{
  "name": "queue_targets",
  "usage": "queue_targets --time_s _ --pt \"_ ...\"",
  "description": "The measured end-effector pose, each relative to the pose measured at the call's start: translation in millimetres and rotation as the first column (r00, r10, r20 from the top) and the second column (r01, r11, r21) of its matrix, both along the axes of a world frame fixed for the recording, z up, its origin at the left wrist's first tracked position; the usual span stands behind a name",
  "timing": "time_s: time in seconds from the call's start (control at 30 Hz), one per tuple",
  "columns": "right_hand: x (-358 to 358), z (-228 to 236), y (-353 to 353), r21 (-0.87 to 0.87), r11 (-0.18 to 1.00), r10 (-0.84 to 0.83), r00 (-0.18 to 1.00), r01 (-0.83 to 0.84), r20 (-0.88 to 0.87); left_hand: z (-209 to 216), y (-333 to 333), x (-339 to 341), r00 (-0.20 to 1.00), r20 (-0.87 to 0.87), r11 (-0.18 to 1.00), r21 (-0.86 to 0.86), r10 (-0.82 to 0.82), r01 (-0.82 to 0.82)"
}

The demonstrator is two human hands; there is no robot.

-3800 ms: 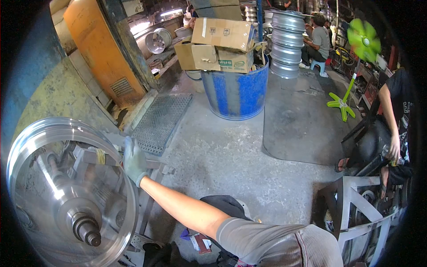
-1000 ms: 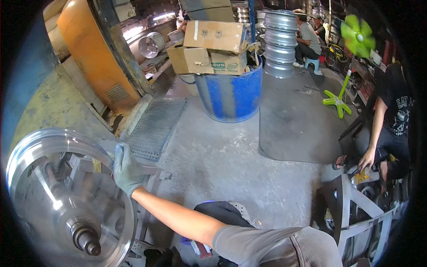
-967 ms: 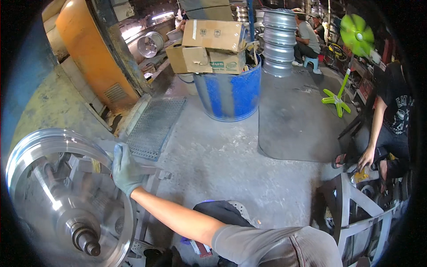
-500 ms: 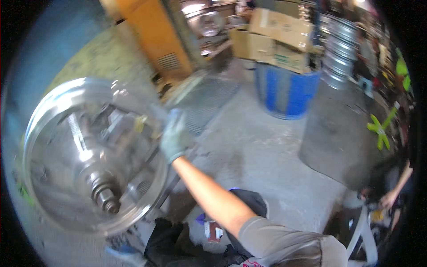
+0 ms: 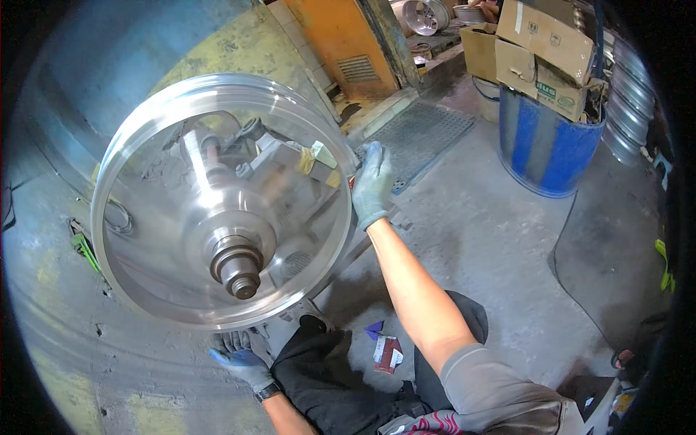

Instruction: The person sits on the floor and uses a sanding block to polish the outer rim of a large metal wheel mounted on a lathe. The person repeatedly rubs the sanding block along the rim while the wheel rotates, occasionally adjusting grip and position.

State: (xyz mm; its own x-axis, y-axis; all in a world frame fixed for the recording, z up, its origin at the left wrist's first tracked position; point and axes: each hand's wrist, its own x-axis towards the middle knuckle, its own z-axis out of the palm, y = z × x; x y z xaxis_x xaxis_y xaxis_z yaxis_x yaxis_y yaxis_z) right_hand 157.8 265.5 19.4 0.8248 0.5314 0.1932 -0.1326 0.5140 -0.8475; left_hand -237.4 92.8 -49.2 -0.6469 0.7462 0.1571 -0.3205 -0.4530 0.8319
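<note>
A shiny metal wheel rim (image 5: 123,290) is mounted on a spindle (image 5: 237,268), its middle smeared and see-through as it spins. My right hand (image 5: 373,185), in a pale grey-blue glove, is at the rim's right edge with its fingers closed together. A small reddish bit shows between that hand and the rim; I cannot make out what it is. Below the rim's lower edge, my left hand (image 5: 243,359), in a blue-grey glove, is open, fingers spread toward the rim. Whether its fingertips touch the metal I cannot tell.
Blue barrel (image 5: 551,156) at the back right, topped with cardboard boxes (image 5: 540,40); stacked metal rims (image 5: 627,101) beside it. A perforated mat (image 5: 428,134) lies before the orange door (image 5: 337,43). A dark red packet (image 5: 388,354) is on the floor near my legs. Dark mat (image 5: 609,246) at right.
The view has swung left, so the wheel sits further right in it. My left hand has come up from the lower left to beneath the rim. My right hand remains at the rim's right edge.
</note>
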Motion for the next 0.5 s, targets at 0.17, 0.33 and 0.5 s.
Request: queue_targets --time_s 0.17,0.33,0.5 --pt "2 -9 7 0.106 0.988 0.128 0.985 -0.116 -0.118 -3 3 -3 1.0 -0.01 1.0 -0.021 -0.019 0.019" --pt "-2 -13 17 0.275 0.924 0.342 0.898 -0.267 -0.276 -11 3 -20 0.998 -0.018 0.997 -0.037 -0.061 0.061" --pt "5 -29 30 0.244 0.919 0.345 0.93 -0.309 -0.123 -6 3 -6 0.999 0.02 0.999 -0.025 -0.032 0.033"
